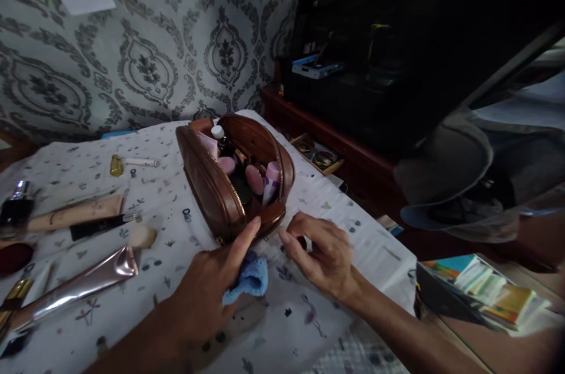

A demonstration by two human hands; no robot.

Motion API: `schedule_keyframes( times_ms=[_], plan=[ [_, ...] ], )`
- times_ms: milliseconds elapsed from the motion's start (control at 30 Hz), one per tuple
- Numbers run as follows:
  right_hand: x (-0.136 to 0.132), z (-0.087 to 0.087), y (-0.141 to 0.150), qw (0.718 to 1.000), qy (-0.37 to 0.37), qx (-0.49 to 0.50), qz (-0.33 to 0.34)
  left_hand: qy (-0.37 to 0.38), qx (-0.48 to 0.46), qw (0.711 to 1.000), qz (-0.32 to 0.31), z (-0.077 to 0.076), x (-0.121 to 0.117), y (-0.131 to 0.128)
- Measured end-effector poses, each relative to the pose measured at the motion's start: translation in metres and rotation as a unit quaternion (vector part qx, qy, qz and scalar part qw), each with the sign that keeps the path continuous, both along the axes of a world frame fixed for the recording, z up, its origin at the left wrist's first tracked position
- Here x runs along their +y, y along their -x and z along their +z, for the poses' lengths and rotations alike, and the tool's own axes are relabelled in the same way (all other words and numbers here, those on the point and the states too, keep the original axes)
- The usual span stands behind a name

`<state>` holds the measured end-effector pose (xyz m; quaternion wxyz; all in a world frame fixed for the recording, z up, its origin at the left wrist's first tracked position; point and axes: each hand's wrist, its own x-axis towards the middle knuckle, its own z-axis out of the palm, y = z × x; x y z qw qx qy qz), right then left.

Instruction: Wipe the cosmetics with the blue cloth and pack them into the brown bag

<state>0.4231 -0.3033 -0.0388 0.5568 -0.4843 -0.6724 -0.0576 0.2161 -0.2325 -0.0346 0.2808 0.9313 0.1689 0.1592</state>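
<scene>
An open brown leather cosmetic bag stands on a patterned white cloth, filled with pink bottles, tubes and other small items. My left hand holds a blue cloth in its palm, and its forefinger points at the bag's near end. Just right of the bag, my right hand rests on the cloth with its fingers curled round a small dark object that I cannot make out.
Left of the bag lie a beige tube, a black pencil, a rose-gold tube, a sponge and a small gold bottle. A dark wooden cabinet stands behind, with stacked books at right.
</scene>
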Motion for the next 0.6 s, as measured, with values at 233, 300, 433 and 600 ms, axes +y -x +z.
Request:
schedule_keyframes(
  times_ms=[233,300,433,600],
  plan=[
    [-0.002,-0.013,0.029,0.993,0.054,-0.036,0.102,-0.075,-0.029,0.996,-0.032,-0.009,-0.002,0.042],
    [0.0,-0.017,0.04,0.985,0.085,-0.054,0.143,-0.104,-0.006,0.994,-0.019,-0.01,-0.001,0.056],
    [0.01,-0.023,0.063,0.971,0.114,-0.082,0.192,-0.157,0.006,0.987,0.041,-0.015,0.004,0.08],
    [0.034,-0.021,0.094,0.949,0.215,-0.025,0.227,-0.192,0.06,0.975,0.096,-0.019,0.01,0.102]
  ],
)
